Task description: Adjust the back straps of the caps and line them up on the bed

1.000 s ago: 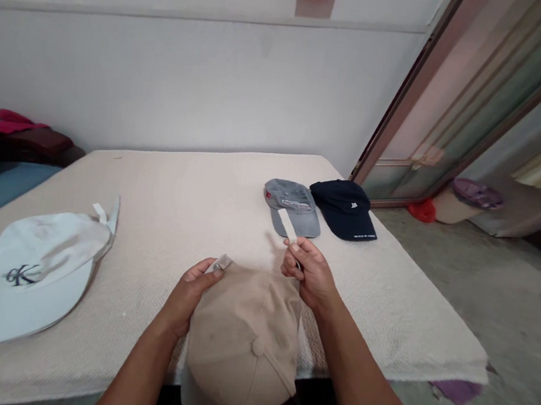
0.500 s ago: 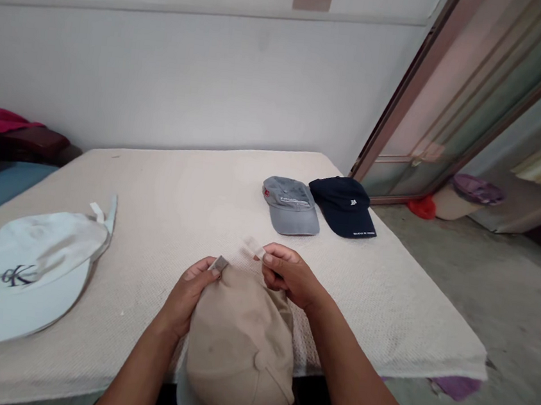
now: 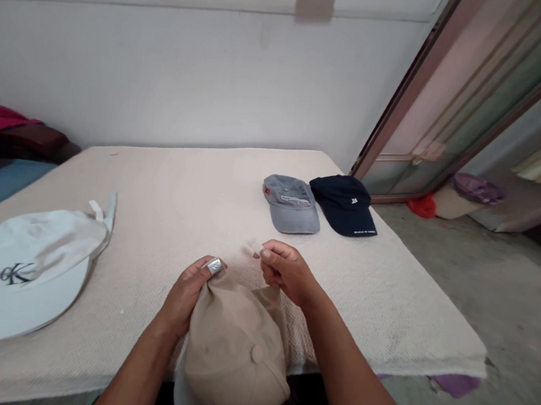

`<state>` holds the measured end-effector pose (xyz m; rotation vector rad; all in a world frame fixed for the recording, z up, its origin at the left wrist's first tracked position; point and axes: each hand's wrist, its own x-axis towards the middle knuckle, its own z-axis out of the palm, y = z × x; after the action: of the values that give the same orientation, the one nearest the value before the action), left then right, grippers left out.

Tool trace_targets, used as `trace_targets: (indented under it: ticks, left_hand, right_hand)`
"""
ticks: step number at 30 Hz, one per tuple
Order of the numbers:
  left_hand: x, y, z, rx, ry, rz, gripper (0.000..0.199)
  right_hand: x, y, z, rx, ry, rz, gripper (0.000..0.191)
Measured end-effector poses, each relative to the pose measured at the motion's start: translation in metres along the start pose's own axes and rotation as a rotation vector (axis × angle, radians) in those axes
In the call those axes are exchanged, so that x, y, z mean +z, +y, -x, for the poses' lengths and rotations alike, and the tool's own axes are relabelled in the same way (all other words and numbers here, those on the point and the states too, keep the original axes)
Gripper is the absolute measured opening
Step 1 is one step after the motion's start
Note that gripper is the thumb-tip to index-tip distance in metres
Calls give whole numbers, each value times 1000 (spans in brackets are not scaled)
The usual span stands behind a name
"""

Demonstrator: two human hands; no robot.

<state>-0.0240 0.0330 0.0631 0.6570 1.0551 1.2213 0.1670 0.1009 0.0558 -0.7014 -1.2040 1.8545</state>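
Observation:
A tan baseball cap is at the table's near edge, its crown toward me and its back opening facing away. My left hand pinches the cap's back strap end by a silver metal buckle. Opposite it, my right hand is closed in a pinch on the other end of the strap, a pale, blurred strip at the fingertips. The two ends are apart, with a gap between the hands. The cap's brim is mostly hidden beneath the crown.
A white cap with a dark monogram lies on the left of the cloth-covered table. A grey cap and a navy cap sit side by side at the back right. Beyond the table is a glass door.
The buckle in my left hand has tilted, so its shiny face shows more. The tan cap has shifted slightly left, and my right hand has moved a little left and up.

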Motion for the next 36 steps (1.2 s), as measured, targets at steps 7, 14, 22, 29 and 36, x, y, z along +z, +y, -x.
trace_targets:
  ticks: [7,14,22,29,36]
  left_hand:
    - [-1,-2,1,-56,-105,94,12]
    - [-5,-5,1,-39,-133,99,12]
    - [-5,-3,1,-33,-121,68,14]
    - [-6,-4,0,-41,-105,53,16]
    - [-8,-5,0,-45,-121,47,15]
  right_hand:
    - [8,5,-1,56,-93,181,20]
    - [10,8,2,87,-139,257,16]
    - [6,8,4,90,-164,213,17]
    - [7,6,5,103,-174,229,16]
    - [6,4,5,109,-141,166,18]
